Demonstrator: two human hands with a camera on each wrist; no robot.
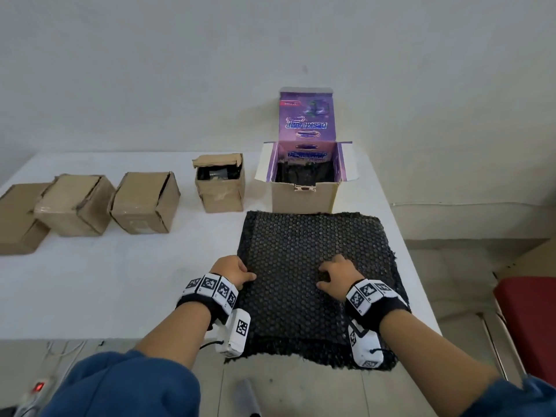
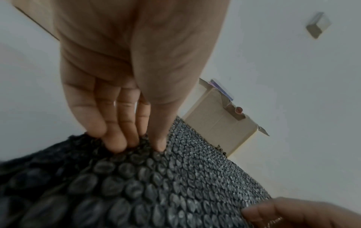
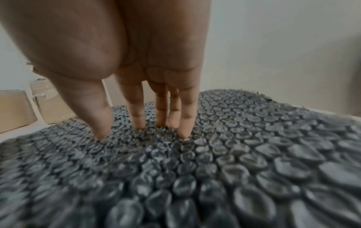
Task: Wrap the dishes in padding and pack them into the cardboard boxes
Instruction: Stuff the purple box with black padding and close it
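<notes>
A sheet of black bubble wrap (image 1: 310,236) lies flat on the right part of the white table (image 1: 120,281), its near end hanging over the front edge. My left hand (image 1: 245,273) is at the sheet's left edge; the left wrist view shows my left hand (image 2: 138,145) pinching a small fold of bubble wrap (image 2: 175,185) between thumb and fingers. My right hand (image 1: 326,275) is near the sheet's middle; in the right wrist view my right hand (image 3: 140,132) presses straight fingertips into the bubble wrap (image 3: 195,169). No dish shows.
Behind the sheet stands an open purple-lidded box (image 1: 304,176) with dark padding inside. To its left are a small open brown box (image 1: 219,182) with dark contents, two closed boxes (image 1: 144,203) (image 1: 75,206) and a flat box (image 1: 18,218). A red chair (image 1: 529,320) is right of the table.
</notes>
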